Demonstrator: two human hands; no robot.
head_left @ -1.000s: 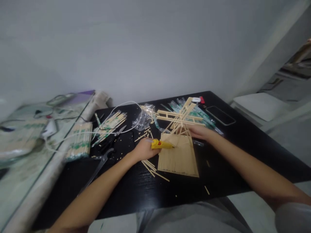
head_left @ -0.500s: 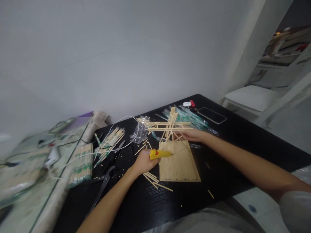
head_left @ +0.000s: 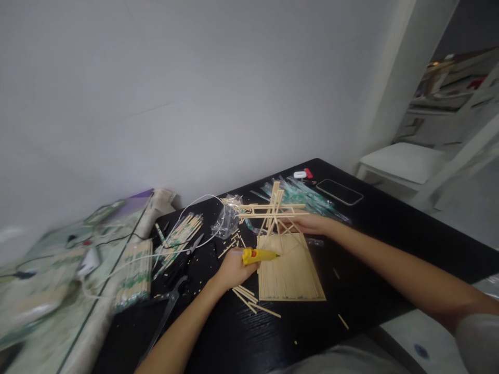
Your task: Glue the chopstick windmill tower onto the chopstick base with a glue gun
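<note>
My left hand point(head_left: 233, 270) is wrapped round a yellow hot glue gun point(head_left: 259, 255), its nozzle pointing right, over the near part of a stick model. That model has a flat base of light wooden sticks point(head_left: 292, 283) and, at its far end, a windmill-like frame of crossed sticks point(head_left: 275, 209). From the right, my right hand point(head_left: 310, 223) reaches to the frame and grips it low down, with its fingertips partly hidden behind the sticks. Several loose sticks point(head_left: 249, 301) lie beside the base, below my left hand.
Left on the black table point(head_left: 234, 343) are scissors point(head_left: 195, 243), pliers point(head_left: 173, 298), wrapped chopsticks point(head_left: 181, 236) and a chopstick pack point(head_left: 134, 272). A white cable point(head_left: 187, 205) loops behind my left hand. Plastic wrappers point(head_left: 302, 197) and a phone point(head_left: 339, 191) lie at the back right.
The whole scene sits slightly lower in the view as the camera tilts. Both hands keep nearly the same places on the glue gun and the stick frame.
</note>
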